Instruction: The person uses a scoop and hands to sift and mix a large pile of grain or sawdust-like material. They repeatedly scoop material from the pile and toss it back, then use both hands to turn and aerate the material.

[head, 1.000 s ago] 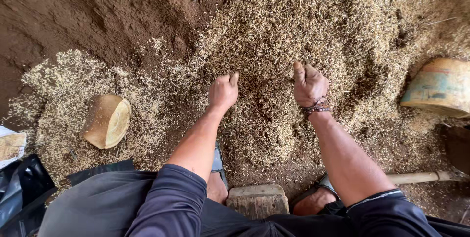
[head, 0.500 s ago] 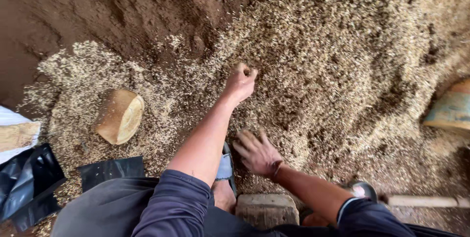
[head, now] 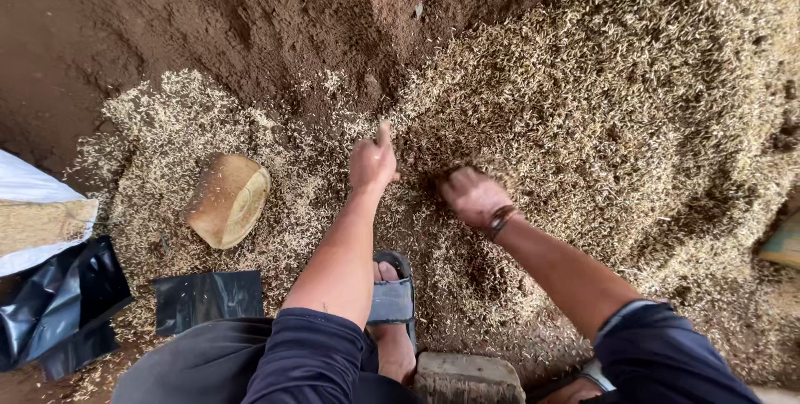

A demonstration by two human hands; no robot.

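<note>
Left hand (head: pixel 372 162) presses down, fingers together, into the rice husk heap (head: pixel 583 120); the right hand (head: pixel 471 197) digs in at its 3 o'clock, fingers buried, so I cannot tell their spread. Husk spreads from 9 to 3 o'clock over brown soil (head: pixel 167 20). It looks light, loose and dry, best scooped with cupped palms. One wooden block (head: pixel 227 200) lies at 9 o'clock, with two black bags (head: pixel 208 300).
</note>
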